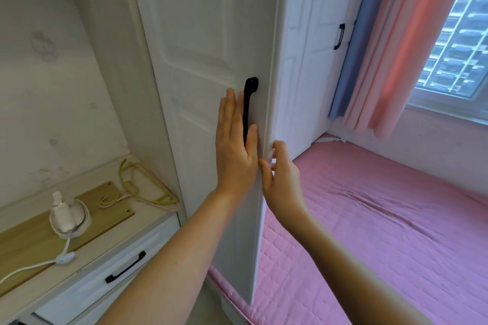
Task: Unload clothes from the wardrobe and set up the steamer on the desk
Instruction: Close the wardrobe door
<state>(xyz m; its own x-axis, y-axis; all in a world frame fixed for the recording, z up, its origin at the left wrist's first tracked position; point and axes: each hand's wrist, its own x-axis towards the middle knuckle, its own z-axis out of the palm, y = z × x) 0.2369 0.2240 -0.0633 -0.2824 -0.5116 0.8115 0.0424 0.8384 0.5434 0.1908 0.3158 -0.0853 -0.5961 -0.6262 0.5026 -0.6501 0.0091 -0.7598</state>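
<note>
The white wardrobe door (206,34) stands in front of me with a black vertical handle (248,108). My left hand (235,150) lies flat against the door, fingers straight, just left of the handle. My right hand (282,177) is at the door's right edge, with fingers and thumb curled round that edge. A white handheld steamer (66,216) sits on the desk (148,221) at the lower left, and its white cord (31,266) trails off toward the left. No clothes are in view.
Several wire hangers (142,187) lie on the desk beside a wooden board (105,200). A desk drawer with a black handle (125,268) is below. A pink-covered bed (383,219) fills the right. A second wardrobe door (322,47), curtains (390,47) and a window (459,34) stand behind.
</note>
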